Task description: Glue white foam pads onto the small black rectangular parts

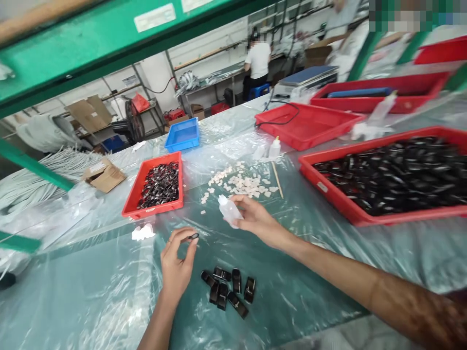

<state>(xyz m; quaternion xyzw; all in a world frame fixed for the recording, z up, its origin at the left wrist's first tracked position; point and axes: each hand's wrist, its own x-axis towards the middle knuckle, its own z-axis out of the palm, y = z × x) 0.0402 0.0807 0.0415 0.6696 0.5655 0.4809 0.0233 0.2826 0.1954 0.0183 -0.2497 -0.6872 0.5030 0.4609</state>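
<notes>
Between the thumb and fingertips of my left hand (pixel 177 260) is a small black part (pixel 194 236) with a pale oval face. My right hand (pixel 260 219) is closed round a translucent squeeze bottle (pixel 229 211), which tilts with its narrow end toward the upper left. Below and between the hands, several glossy black plastic parts (pixel 237 281) lie in a loose cluster on the plastic-covered green table (pixel 288 301). Just beyond the bottle, many small whitish pieces (pixel 248 184) are scattered, with a thin wooden stick (pixel 278 180) beside them.
Left stands a red tray (pixel 127 206) of small dark parts; right, a larger red tray (pixel 328 194) heaped with black parts. Behind are a blue tray (pixel 182 134), another red tray (pixel 310 129) and a second bottle (pixel 275 147). A green beam (pixel 91 48) crosses overhead. A person (pixel 258 61) sits far back.
</notes>
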